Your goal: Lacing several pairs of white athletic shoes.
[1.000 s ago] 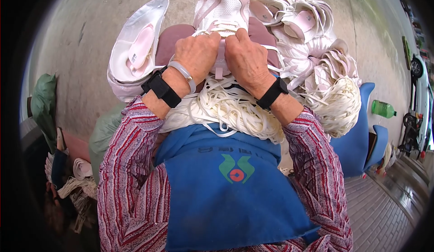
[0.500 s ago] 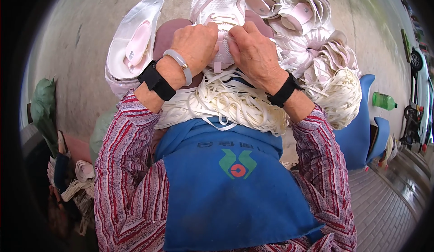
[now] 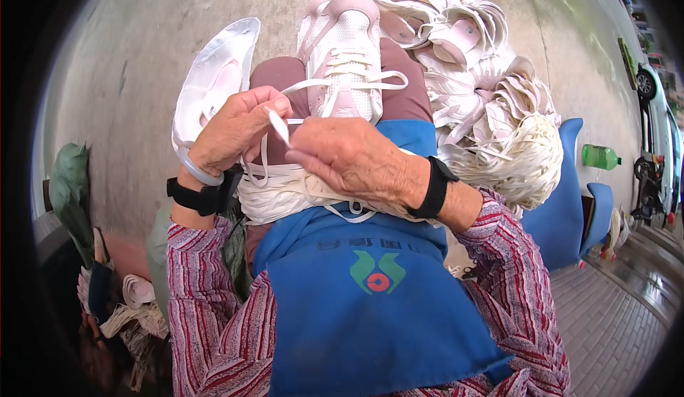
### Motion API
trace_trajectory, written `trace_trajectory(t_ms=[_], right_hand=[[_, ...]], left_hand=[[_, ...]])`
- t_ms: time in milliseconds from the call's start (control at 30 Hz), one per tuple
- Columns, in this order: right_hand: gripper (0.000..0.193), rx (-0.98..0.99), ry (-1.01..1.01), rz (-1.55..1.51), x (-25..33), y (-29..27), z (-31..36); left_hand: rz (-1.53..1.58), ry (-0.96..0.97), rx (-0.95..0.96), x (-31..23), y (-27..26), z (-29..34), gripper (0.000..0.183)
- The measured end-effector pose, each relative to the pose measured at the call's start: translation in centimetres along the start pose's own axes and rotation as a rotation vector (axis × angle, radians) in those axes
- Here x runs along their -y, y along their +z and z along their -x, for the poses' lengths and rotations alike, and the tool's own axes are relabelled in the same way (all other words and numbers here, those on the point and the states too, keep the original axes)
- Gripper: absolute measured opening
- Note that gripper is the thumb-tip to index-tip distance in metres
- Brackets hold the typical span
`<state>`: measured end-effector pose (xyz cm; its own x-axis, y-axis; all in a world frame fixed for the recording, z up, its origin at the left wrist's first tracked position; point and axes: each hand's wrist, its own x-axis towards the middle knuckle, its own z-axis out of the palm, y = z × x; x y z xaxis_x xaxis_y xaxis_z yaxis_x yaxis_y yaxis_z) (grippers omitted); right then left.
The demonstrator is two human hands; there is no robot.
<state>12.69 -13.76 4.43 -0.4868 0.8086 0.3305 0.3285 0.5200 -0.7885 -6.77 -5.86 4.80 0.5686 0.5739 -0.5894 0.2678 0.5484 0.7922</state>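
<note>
A white and pale pink shoe upper (image 3: 354,34) lies across my knees, its tongue end toward me. White shoelace (image 3: 349,56) crosses it in the upper rows, and a loose loop sticks out to the right. To the lower left of the upper, my left hand (image 3: 235,130) pinches a stretch of lace between thumb and fingers. Close beside it, my right hand (image 3: 360,158) is closed at the same lace, its fingertips partly hidden behind its back. A white lace end (image 3: 279,126) stands up between the two hands. Beneath them a heap of white laces (image 3: 267,201) rests on my lap.
Stacked shoe uppers (image 3: 470,41) and a bundle of cream laces (image 3: 520,162) stand at my right. More white uppers (image 3: 206,84) lean by my left knee. Farther right are a blue chair (image 3: 559,212) and a green bottle (image 3: 600,157). Green sacking (image 3: 69,190) lies far left.
Both hands have left the front of the upper and moved down and left, drawing lace with them. A lace loop now lies across the upper, and the crossed lacing is uncovered.
</note>
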Motion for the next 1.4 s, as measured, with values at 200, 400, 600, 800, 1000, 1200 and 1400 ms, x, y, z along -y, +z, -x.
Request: trace_trajectory(t_ms=[200, 400, 600, 800, 1000, 1200, 1400], right_hand=[[0.016, 0.125, -0.370, -0.418, 8.7, 2.5, -2.9], [0.020, 0.232, -0.264, -0.344, 10.2, 2.7, -2.4], [0.011, 0.018, 0.160, 0.020, 2.0, -2.0, 1.1], [0.012, -0.162, 0.300, 0.421, -4.6, -3.3, -0.4], [0.011, -0.036, 0.164, 0.364, -6.0, -1.7, -2.5], [0.024, -0.399, 0.342, -0.009, -4.3, -6.1, -2.0], [0.043, -0.610, 0.458, -0.509, -0.4, -11.8, -0.9]], left_hand=[[-0.014, 0.116, 0.098, 1.1, 3.4, -3.5, 0.033], [-0.124, -0.017, -0.010, 0.1, 2.7, -3.0, 0.023], [-0.357, 0.166, 0.032, 2.2, 1.4, -2.5, 0.022], [-0.576, 0.256, 0.031, 2.6, 3.3, -1.8, 0.023], [-0.321, -0.012, 0.074, 1.7, 0.9, -0.7, 0.031], [0.578, 0.323, -0.117, 3.4, -4.7, 0.2, 0.025], [0.977, 0.589, 0.063, 3.9, -12.6, 2.8, 0.019]])
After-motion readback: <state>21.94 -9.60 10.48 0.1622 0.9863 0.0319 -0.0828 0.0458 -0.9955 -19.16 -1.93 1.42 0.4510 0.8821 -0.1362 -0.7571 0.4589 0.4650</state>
